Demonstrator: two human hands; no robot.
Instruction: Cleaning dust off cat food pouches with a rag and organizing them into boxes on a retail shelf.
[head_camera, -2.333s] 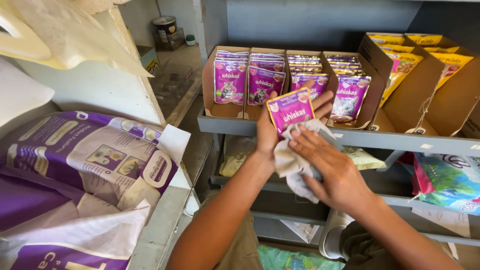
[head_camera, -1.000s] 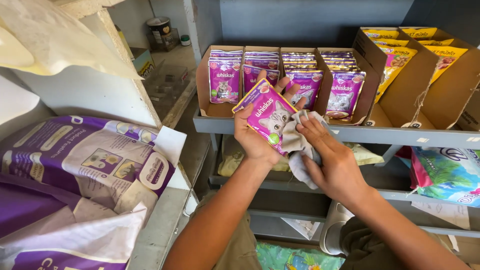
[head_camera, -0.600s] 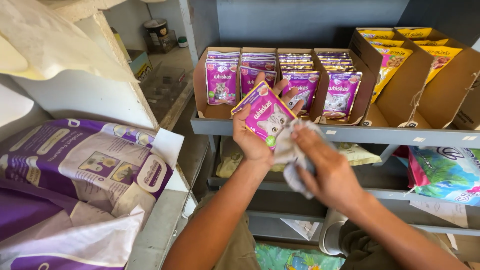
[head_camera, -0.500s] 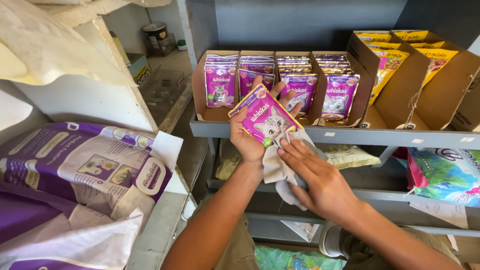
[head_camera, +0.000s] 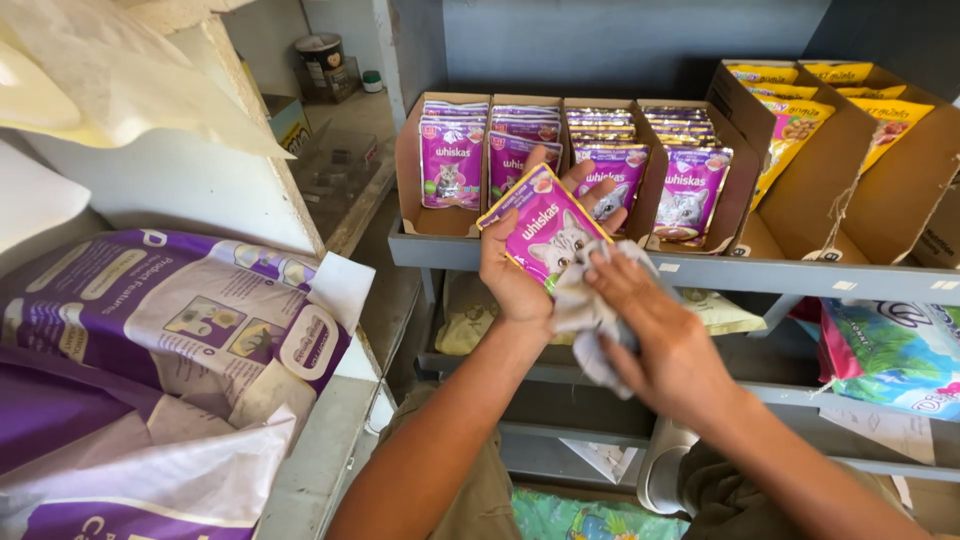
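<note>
A: Two hands busy: left hand (head_camera: 520, 275) clamped on the purple pouch (head_camera: 545, 228), right hand (head_camera: 660, 340) bunched on a grey cloth (head_camera: 590, 320) at its five o'clock corner.

B: Risk? Hard rubbing could slide the pouch free, I'd judge.

I see my left hand (head_camera: 515, 285) holding a purple pet-food pouch (head_camera: 543, 225) tilted before the grey shelf (head_camera: 800, 275), while my right hand (head_camera: 665, 345) presses a grey cloth (head_camera: 590, 320) against its lower corner. Cardboard trays (head_camera: 415, 175) of matching pouches stand behind.
</note>
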